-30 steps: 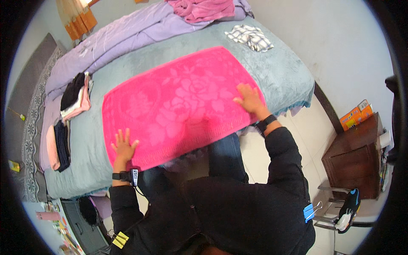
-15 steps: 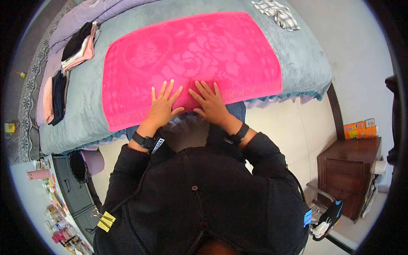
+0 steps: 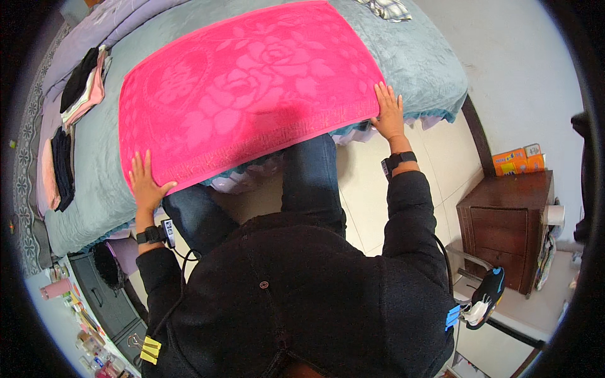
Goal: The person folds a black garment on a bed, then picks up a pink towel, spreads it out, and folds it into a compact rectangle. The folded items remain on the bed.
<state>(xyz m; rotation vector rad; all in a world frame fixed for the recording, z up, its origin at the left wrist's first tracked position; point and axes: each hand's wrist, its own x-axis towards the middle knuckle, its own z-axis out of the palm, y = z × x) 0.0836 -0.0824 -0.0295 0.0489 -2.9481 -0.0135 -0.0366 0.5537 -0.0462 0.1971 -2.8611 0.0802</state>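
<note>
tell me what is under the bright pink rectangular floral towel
The grey-green plush bedspread shows beyond both ends of the towel, apparently continuing underneath; whatever else lies there is covered.

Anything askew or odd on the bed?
Mostly tidy. The checked cloth beyond the towel's far right corner looks bunched, unlike the folded clothes at left. The pink towel lies spread out, left hand and right hand at its near corners.
</note>
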